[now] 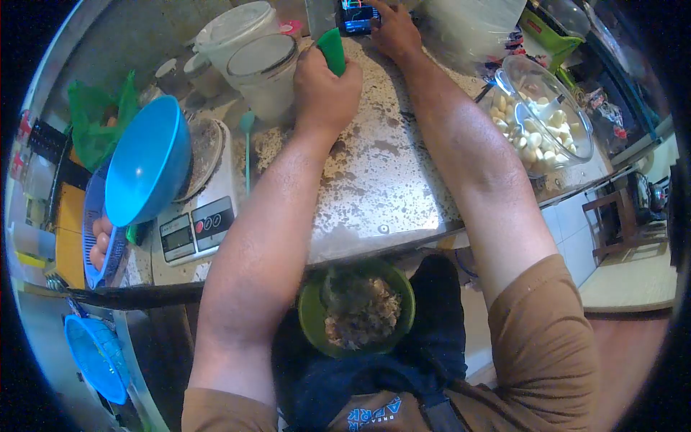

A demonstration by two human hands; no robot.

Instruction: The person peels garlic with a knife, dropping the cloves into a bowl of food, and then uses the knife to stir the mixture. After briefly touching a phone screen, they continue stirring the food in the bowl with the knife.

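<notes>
My left hand point(327, 90) is wrapped round a green handle point(332, 52) that sticks up out of the fist; the rest of that tool is hidden. At the back of the counter, my right hand point(396, 32) reaches a phone point(356, 16) with a lit screen, a finger stretched out at its right edge. A clear bowl point(584, 137) of peeled garlic cloves point(536, 137) stands to the right of my right forearm. Below the counter edge, a green bowl point(308, 317) between my legs holds brownish skins and scraps point(363, 317).
On the left are a kitchen scale point(205, 237), a tilted blue bowl point(147, 162) and a basket of eggs point(101, 245). White tubs point(263, 79) stand behind my left hand, near a thin green stick point(247, 151). A plastic bag point(468, 29) lies at the back right.
</notes>
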